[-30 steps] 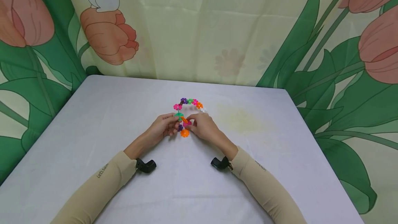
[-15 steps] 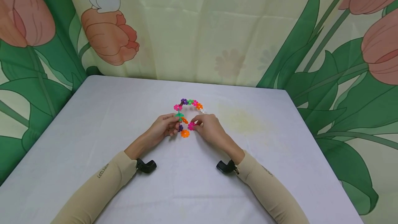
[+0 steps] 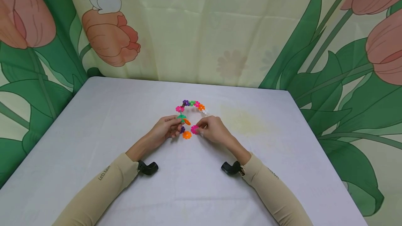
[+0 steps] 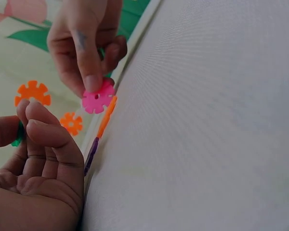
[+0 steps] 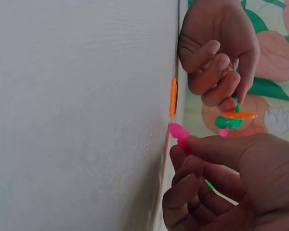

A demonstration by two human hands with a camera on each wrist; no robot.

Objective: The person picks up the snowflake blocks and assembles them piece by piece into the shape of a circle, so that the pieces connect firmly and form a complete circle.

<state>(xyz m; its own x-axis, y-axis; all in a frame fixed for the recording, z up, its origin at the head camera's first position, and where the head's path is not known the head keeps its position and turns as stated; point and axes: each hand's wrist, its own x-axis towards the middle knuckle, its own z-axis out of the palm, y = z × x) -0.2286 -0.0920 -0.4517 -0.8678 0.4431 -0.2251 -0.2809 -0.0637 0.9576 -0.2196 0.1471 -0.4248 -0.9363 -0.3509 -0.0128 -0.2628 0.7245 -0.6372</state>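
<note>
In the head view my left hand [image 3: 165,127] pinches a green notched snowflake disc [image 3: 181,117] between thumb and fingers. An orange disc [image 3: 187,122] is joined to that green one. From there a linked chain curves away, through a pink disc [image 3: 180,108], a purple disc [image 3: 186,103] and others, to a white piece [image 3: 205,112] beside my right hand [image 3: 213,128]. Thumb and fingertips of that hand pinch a loose pink disc [image 4: 97,97]. Between the hands lie an orange disc [image 3: 186,135] and a purple disc [image 4: 91,156], close together on the cloth.
A white cloth covers the table [image 3: 194,184], with a faint yellowish stain [image 3: 246,119] right of the hands. Behind the table's far edge hangs a curtain [image 3: 201,27] printed with tulips and a rabbit. A black wrist camera [image 3: 148,168] sits on the left cuff, another [image 3: 231,168] on the right.
My right hand has drawn back to the right and slightly nearer, carrying the pink disc away from the orange disc at the chain's end. My left hand has stayed in place.
</note>
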